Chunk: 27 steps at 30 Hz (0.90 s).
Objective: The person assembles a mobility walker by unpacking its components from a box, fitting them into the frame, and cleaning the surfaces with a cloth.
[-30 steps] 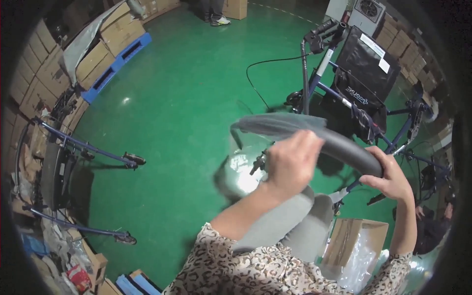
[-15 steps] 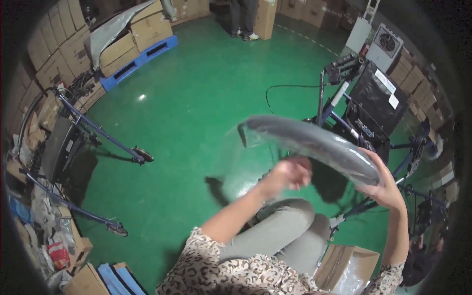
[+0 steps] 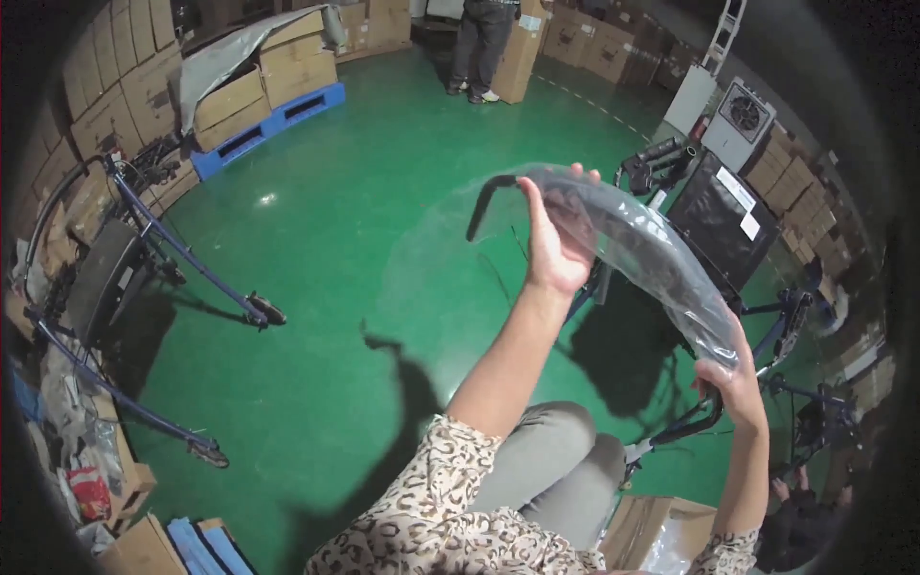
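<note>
A curved, dark padded backrest bar [image 3: 661, 230] with bent black ends is held up in front of me inside a clear plastic bag [image 3: 661, 283]. Around its left part, near the bent black end, my left hand [image 3: 561, 240] is closed, thumb in front and fingertips showing over the top. My right hand [image 3: 733, 374] grips the lower right end through the plastic. The loose left part of the bag hangs out thin and see-through. Behind the bar stands a blue-framed rollator [image 3: 724, 220] with a black seat panel, partly hidden by it.
Another blue-framed walker [image 3: 177, 244] stands at the left. An open carton [image 3: 632, 537] is by my knees, and a box with blue pieces [image 3: 206, 546] sits lower left. Cartons on a blue pallet [image 3: 278, 120] line the back. A person [image 3: 479, 48] stands far off; another's hands show lower right.
My left hand has risen from below the bar and taken hold of its left part. The bar has tilted more steeply, its left end higher, and the right hand has dropped slightly.
</note>
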Each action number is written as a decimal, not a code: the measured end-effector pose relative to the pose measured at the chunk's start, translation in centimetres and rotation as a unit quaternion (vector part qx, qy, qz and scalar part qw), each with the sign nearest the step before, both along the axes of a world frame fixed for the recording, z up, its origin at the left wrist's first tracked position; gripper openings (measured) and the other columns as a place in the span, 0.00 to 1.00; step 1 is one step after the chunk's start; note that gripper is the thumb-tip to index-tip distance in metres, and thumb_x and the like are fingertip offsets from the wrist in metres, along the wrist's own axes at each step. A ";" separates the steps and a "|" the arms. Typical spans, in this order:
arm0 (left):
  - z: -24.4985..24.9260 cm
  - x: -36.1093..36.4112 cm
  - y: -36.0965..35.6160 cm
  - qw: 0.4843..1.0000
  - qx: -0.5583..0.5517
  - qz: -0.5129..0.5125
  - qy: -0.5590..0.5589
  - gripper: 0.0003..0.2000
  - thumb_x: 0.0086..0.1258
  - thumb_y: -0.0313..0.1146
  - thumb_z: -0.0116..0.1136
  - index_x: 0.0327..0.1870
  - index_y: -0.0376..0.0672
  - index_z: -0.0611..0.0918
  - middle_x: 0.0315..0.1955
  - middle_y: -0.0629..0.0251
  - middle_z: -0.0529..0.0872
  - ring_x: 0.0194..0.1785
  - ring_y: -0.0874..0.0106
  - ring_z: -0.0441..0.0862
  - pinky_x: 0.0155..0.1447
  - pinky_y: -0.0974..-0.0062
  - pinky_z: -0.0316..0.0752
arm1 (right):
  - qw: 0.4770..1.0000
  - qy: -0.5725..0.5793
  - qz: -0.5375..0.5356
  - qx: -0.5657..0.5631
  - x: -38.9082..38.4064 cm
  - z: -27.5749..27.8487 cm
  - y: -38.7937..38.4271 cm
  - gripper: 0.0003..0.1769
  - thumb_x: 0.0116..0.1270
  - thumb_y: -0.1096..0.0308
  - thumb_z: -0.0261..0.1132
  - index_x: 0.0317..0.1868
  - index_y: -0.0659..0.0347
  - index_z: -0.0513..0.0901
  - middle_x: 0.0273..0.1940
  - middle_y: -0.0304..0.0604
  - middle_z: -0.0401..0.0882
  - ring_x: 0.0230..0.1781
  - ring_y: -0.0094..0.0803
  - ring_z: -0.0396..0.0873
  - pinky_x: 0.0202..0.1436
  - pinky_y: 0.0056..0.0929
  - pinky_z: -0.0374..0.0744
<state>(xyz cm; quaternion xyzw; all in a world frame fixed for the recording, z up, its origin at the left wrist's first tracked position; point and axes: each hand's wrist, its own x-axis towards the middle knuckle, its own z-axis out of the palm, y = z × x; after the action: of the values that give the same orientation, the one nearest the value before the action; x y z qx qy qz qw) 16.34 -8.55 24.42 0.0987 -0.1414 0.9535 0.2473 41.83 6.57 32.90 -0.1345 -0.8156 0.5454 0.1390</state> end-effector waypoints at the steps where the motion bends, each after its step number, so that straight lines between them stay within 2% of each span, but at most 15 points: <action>1: -1.3 -0.5 0.3 1.000 0.019 -0.011 0.010 0.19 0.63 0.59 0.63 0.41 0.53 0.82 0.43 0.71 0.85 0.50 0.72 0.82 0.52 0.67 0.79 | 1.000 -0.005 -0.003 -0.004 0.2 0.1 0.2 0.47 0.49 0.80 0.63 0.74 0.57 0.61 0.47 0.50 0.79 0.21 0.26 0.72 0.18 0.19 0.70; 3: -3.4 -1.5 0.8 0.997 0.056 -0.033 0.031 0.17 0.65 0.57 0.64 0.38 0.54 0.82 0.36 0.73 0.85 0.44 0.74 0.83 0.45 0.70 0.80 | 1.000 -0.013 -0.008 -0.014 0.7 0.1 0.6 0.47 0.49 0.79 0.62 0.74 0.57 0.61 0.48 0.50 0.79 0.19 0.26 0.72 0.17 0.19 0.70; 6: -5.2 -3.2 -0.8 0.995 -0.045 0.006 -0.088 0.14 0.66 0.52 0.66 0.32 0.51 0.82 0.33 0.69 0.86 0.42 0.71 0.84 0.45 0.68 0.81 | 1.000 0.011 -0.006 -0.017 1.1 0.6 0.7 0.47 0.49 0.77 0.62 0.74 0.58 0.61 0.49 0.51 0.79 0.19 0.26 0.72 0.16 0.19 0.69; 8: -6.9 -4.4 -0.6 0.990 -0.121 0.037 -0.063 0.12 0.67 0.49 0.66 0.33 0.51 0.83 0.33 0.69 0.86 0.39 0.72 0.84 0.43 0.69 0.79 | 0.999 0.032 -0.007 -0.023 1.3 0.6 0.6 0.47 0.48 0.76 0.62 0.74 0.58 0.61 0.49 0.51 0.79 0.19 0.26 0.72 0.15 0.19 0.69; 11: -4.1 -0.1 1.1 0.991 -0.122 0.023 -0.042 0.12 0.67 0.47 0.67 0.31 0.51 0.82 0.33 0.70 0.86 0.40 0.74 0.83 0.41 0.70 0.77 | 0.998 0.038 -0.005 -0.040 1.1 -0.1 0.7 0.47 0.48 0.75 0.62 0.74 0.59 0.61 0.50 0.52 0.79 0.19 0.26 0.72 0.15 0.19 0.68; 13: -3.3 1.3 1.6 0.999 -0.032 -0.026 -0.024 0.16 0.65 0.53 0.65 0.41 0.50 0.84 0.36 0.71 0.87 0.43 0.72 0.83 0.51 0.67 0.77 | 0.998 0.043 -0.004 -0.051 1.0 -0.4 1.1 0.48 0.48 0.74 0.62 0.74 0.59 0.60 0.51 0.52 0.79 0.18 0.26 0.72 0.14 0.20 0.68; 18: 0.0 4.6 -0.6 0.990 0.018 -0.079 0.119 0.28 0.63 0.62 0.61 0.55 0.50 0.82 0.42 0.71 0.88 0.47 0.69 0.84 0.65 0.60 0.72 | 0.996 0.068 -0.020 -0.056 2.3 0.1 1.3 0.48 0.47 0.77 0.61 0.75 0.59 0.60 0.52 0.52 0.79 0.19 0.27 0.72 0.15 0.20 0.69; 21: -2.3 -0.4 0.7 0.991 0.018 0.000 0.136 0.26 0.61 0.67 0.58 0.47 0.57 0.85 0.49 0.71 0.86 0.46 0.70 0.85 0.66 0.49 0.70 | 0.998 0.054 -0.019 -0.041 2.8 -0.2 1.8 0.49 0.47 0.79 0.61 0.75 0.59 0.59 0.53 0.52 0.78 0.19 0.25 0.72 0.15 0.18 0.68; 23: -3.2 -3.9 1.3 0.972 0.149 -0.065 0.172 0.32 0.60 0.65 0.61 0.56 0.49 0.81 0.44 0.68 0.87 0.47 0.68 0.85 0.70 0.53 0.68 | 0.999 0.041 -0.017 -0.025 3.0 -0.1 2.0 0.50 0.46 0.81 0.61 0.75 0.58 0.59 0.53 0.52 0.78 0.19 0.24 0.71 0.15 0.18 0.68; 24: -1.1 -3.2 1.3 0.987 0.099 -0.054 0.114 0.29 0.61 0.63 0.62 0.53 0.49 0.82 0.42 0.69 0.87 0.47 0.68 0.85 0.67 0.56 0.71 | 1.000 0.019 -0.021 -0.012 2.9 0.3 1.6 0.51 0.46 0.81 0.62 0.76 0.58 0.58 0.55 0.52 0.77 0.23 0.26 0.73 0.20 0.19 0.71; 25: 1.9 -1.6 1.2 1.000 -0.003 -0.029 0.000 0.23 0.64 0.59 0.63 0.47 0.49 0.82 0.38 0.69 0.87 0.45 0.69 0.85 0.61 0.61 0.75 | 0.999 -0.023 -0.025 0.015 2.7 0.8 1.0 0.52 0.46 0.81 0.64 0.76 0.58 0.58 0.58 0.53 0.75 0.30 0.31 0.78 0.28 0.21 0.77; 26: 2.7 -0.9 1.7 0.997 -0.055 -0.017 -0.057 0.21 0.65 0.57 0.64 0.44 0.49 0.83 0.37 0.69 0.87 0.44 0.70 0.85 0.58 0.64 0.78 | 0.998 -0.043 -0.028 0.028 2.7 0.7 0.9 0.53 0.45 0.82 0.65 0.76 0.58 0.57 0.60 0.53 0.74 0.34 0.33 0.80 0.32 0.23 0.80; 27: 2.7 -0.2 2.4 0.995 -0.101 -0.014 -0.007 0.16 0.66 0.52 0.64 0.41 0.49 0.81 0.35 0.69 0.86 0.42 0.71 0.84 0.52 0.69 0.78 | 0.998 -0.007 -0.017 0.052 2.4 -0.1 1.0 0.55 0.45 0.79 0.69 0.77 0.58 0.56 0.64 0.53 0.70 0.45 0.37 0.78 0.45 0.28 0.78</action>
<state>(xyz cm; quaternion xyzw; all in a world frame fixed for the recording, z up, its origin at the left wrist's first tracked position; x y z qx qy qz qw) 16.11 -6.13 27.16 0.0645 -0.0474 0.9599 0.2687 44.22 7.60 32.79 -0.1446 -0.8414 0.4987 0.1494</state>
